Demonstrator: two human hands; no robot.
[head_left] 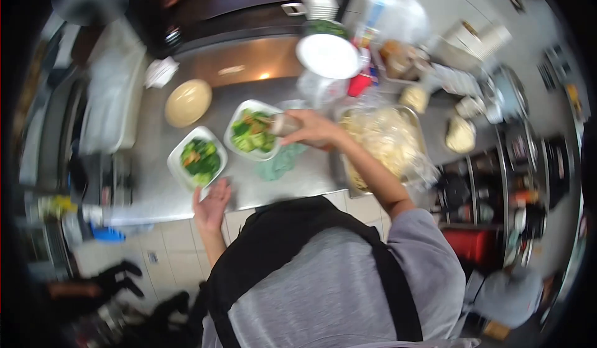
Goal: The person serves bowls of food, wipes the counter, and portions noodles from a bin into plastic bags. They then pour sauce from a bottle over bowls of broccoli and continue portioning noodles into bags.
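Gripping a small shaker jar in the right hand, fingers wrapped round it, just above the near rim of a square white plate of broccoli. Resting the left hand open and empty, fingers spread, on the steel desk's front edge, just below a second plate. Nearby: green cloth, tan bowl, tray of noodles.

The right hand grips a small shaker tilted over a white dish of greens on the steel counter. The left hand rests, fingers spread, at the near edge, just beside a second dish of greens. A tan bowl stands farther left, and a tray of noodles lies to the right.
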